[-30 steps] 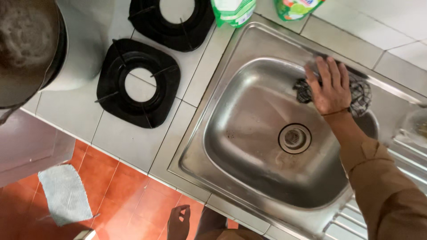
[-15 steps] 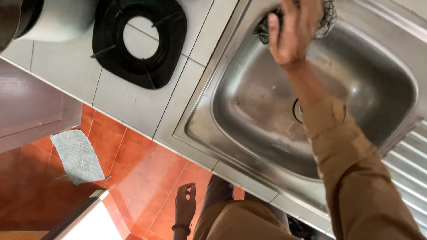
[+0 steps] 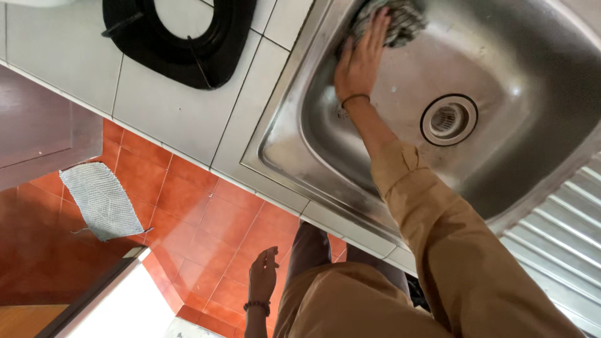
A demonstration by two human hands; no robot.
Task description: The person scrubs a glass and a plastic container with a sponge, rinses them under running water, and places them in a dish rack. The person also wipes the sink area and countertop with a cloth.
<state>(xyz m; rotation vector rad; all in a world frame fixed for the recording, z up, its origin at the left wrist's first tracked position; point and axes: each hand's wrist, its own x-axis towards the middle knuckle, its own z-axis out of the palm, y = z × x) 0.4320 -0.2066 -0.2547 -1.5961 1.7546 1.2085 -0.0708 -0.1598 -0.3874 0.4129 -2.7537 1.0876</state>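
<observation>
Right hand [image 3: 358, 62] presses a grey checked cloth [image 3: 391, 22] flat against the stainless steel sink [image 3: 388, 81] wall at 11 o'clock; firm, overlapping strokes suit; left hand [image 3: 263, 273] hangs open, empty

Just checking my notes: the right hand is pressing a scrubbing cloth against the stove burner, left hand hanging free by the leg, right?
Not quite. In the head view the right hand presses the scrubbing cloth against the sink wall, not the stove burner. The left hand does hang free.

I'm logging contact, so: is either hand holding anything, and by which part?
The right hand presses its fingers flat on the cloth against the sink wall, not gripping. The left hand hangs empty.
</observation>
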